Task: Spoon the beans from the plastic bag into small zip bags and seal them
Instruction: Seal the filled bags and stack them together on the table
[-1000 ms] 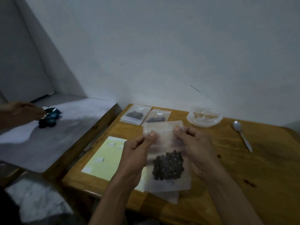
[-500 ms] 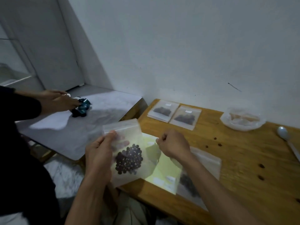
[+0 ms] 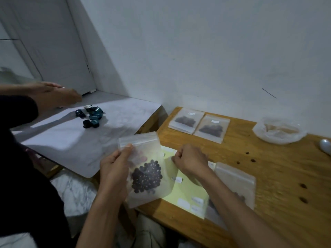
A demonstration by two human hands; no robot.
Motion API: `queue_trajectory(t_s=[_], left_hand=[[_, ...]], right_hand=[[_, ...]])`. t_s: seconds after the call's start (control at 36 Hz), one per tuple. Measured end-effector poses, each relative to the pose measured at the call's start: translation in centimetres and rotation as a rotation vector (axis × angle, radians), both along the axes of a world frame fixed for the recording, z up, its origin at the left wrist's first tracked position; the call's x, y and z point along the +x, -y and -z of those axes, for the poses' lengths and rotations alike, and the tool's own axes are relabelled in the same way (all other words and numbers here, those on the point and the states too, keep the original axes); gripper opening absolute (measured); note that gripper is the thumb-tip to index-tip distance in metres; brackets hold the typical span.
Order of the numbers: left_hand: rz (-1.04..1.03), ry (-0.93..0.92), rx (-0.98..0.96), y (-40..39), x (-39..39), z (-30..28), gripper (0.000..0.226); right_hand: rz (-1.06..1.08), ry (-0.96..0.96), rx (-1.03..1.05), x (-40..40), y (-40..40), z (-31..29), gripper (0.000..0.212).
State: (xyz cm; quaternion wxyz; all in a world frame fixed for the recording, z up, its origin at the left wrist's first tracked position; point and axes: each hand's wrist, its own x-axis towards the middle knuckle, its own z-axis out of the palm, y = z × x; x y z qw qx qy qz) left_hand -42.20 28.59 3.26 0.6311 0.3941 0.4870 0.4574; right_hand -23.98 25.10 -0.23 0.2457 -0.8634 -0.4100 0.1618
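Frosted plastic fills my left hand (image 3: pixel 114 169): a small zip bag (image 3: pixel 143 169) with a dark clump of beans (image 3: pixel 146 177) low inside, held upright over the near-left corner of the wooden worktop (image 3: pixel 268 176), thumb in front and fingers curled behind it. My right hand (image 3: pixel 189 161) is closed in a loose fist over a pale yellow label sheet (image 3: pixel 184 192), fingertips pinching at a small white sticker on it, though I cannot tell if it is lifted. Another zip bag (image 3: pixel 236 179) lies flat under my right forearm. Two filled bags (image 3: pixel 198 125) lie side by side near the wall, well apart from the open plastic bag (image 3: pixel 279 131) and the spoon (image 3: pixel 325 144) at the right edge. On the grey table to my left, another person's hand (image 3: pixel 53 95) hovers beside some dark teal capsules (image 3: pixel 91 116).
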Motion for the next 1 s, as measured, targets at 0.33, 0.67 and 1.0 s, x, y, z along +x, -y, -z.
queue_trajectory(t_s=[0.33, 0.67, 1.0], left_hand=[[0.21, -0.027, 0.074, 1.5, 2.2, -1.5, 0.024], [0.285, -0.078, 0.147, 3.4, 4.0, -2.2, 0.023], [0.342, -0.087, 0.271, 1.9, 8.9, -2.3, 0.023]], right_hand=[[-0.345, -0.169, 0.367, -0.8, 3.7, -8.2, 0.016], [-0.251, -0.025, 0.317, -0.9, 4.0, -7.2, 0.01], [0.09, -0.653, 0.742, 2.7, 4.8, -5.8, 0.062]])
